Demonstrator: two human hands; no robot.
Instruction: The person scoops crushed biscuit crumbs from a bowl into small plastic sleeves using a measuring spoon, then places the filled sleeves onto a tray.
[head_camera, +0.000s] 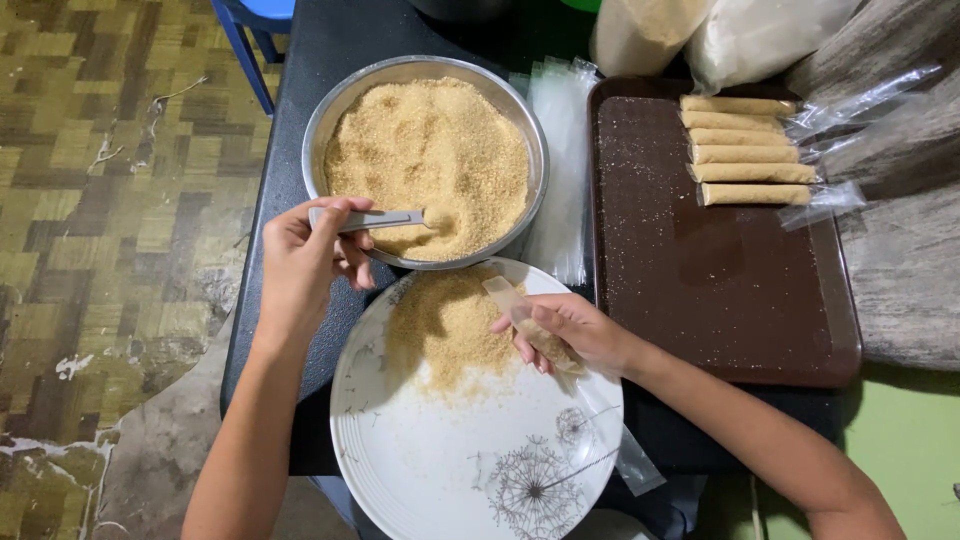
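Observation:
My left hand (305, 255) holds a metal spoon (385, 219) whose tip is dug into brown sugar in a round metal bowl (325, 120). My right hand (570, 330) grips a narrow clear plastic bag (520, 315), partly filled with the brown grains, tilted over a white plate (450, 470). The plate has a dandelion drawing and a heap of spilled sugar (445, 325) on its far half. The bag's long tail (630, 460) runs under my right forearm.
A brown tray (720, 280) to the right carries several filled tube bags (750, 150) at its far end. A stack of empty clear bags (560, 170) lies between bowl and tray. Large sacks (700, 30) stand behind. Patterned floor to the left.

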